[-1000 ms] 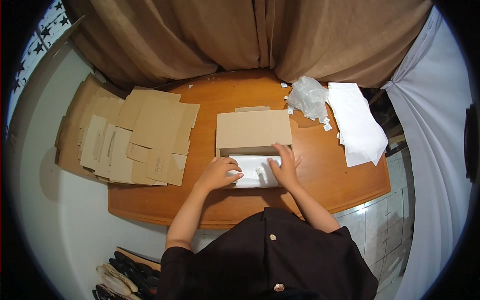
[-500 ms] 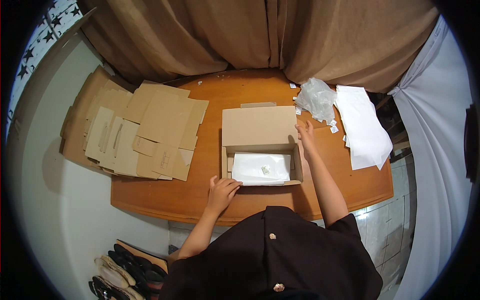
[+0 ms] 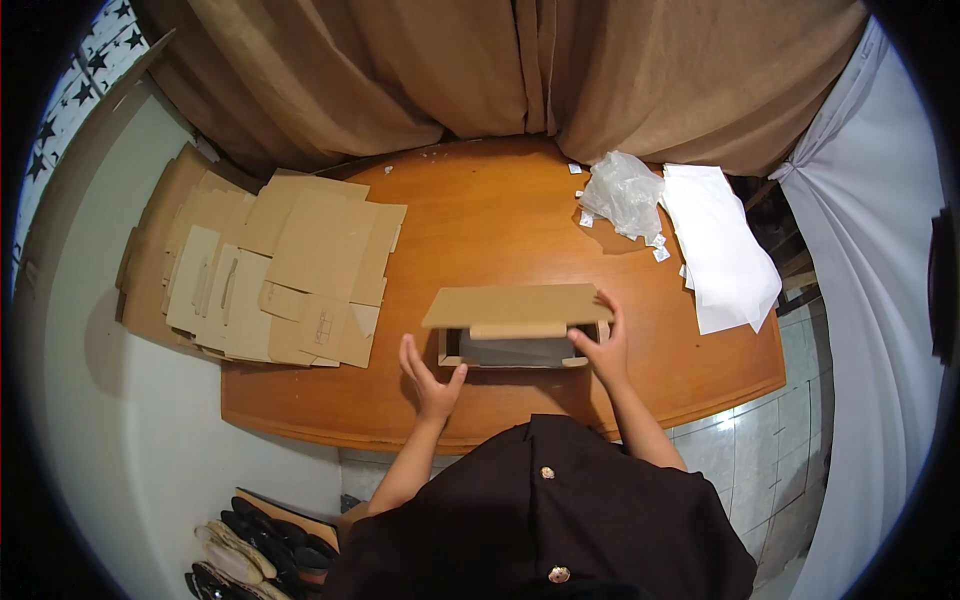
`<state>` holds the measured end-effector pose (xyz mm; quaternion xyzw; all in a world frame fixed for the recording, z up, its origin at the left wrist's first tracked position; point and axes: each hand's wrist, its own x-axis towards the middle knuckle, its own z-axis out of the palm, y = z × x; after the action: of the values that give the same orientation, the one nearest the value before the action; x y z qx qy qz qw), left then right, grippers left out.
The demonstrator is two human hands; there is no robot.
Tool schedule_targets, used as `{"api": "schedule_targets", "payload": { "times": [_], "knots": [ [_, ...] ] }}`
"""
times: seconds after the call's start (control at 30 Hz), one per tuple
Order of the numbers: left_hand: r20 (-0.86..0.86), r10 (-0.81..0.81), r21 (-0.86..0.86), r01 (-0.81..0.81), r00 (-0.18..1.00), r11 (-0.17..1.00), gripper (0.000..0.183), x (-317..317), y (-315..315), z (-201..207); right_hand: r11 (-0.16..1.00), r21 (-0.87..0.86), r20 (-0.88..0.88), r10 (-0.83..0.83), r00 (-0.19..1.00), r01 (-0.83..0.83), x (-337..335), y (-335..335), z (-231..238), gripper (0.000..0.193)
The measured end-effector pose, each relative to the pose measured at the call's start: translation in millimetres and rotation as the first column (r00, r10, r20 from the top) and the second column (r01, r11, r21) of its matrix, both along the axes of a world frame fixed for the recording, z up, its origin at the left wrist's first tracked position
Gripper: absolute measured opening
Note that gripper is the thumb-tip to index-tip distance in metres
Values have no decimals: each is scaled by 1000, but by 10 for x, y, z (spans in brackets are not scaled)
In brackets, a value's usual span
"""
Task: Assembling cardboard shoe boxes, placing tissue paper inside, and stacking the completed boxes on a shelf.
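A brown cardboard box (image 3: 450, 350) stands near the front of the table, its hinged lid (image 3: 515, 303) swung partway down over it. My right hand (image 3: 606, 350) grips the lid's right end, fingers behind and thumb toward the front flap (image 3: 518, 330). At the box's left front corner my left hand (image 3: 432, 388) is open, thumb and fingers spread apart. Under the lid, the white paper (image 3: 515, 350) inside lies in shadow. The small packet that lay on this paper is hidden now.
Flattened cardboard boxes (image 3: 330, 240) are stacked at the table's left. At the right are a crumpled clear plastic bag (image 3: 622, 195), small white packets (image 3: 660, 254) and white paper sheets (image 3: 715, 250). Shoes (image 3: 265, 540) stand on the floor at lower left; a brown curtain (image 3: 360, 80) hangs behind the table (image 3: 470, 215).
The lid has swung from fully raised to partway down, with my right hand bringing it toward me. My left hand has let go of the front edge and spread its fingers.
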<state>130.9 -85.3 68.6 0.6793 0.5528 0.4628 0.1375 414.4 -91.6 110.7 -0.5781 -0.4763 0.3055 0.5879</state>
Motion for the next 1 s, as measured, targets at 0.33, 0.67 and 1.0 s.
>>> {"api": "schedule_targets", "payload": {
  "times": [0.33,0.67,1.0],
  "knots": [
    [160,-47,-183,76,986,980,99,164,90,-44,1000,-12,313,-16,950,21,-58,-313,-431,91],
    [-143,4,-87,-16,990,996,75,182,112,-84,997,-64,498,2,867,34,-90,-341,-281,74],
    [-188,5,4,-4,982,1000,69,157,255,-49,996,-27,576,-52,816,82,-89,-308,-288,57]
  ]
}}
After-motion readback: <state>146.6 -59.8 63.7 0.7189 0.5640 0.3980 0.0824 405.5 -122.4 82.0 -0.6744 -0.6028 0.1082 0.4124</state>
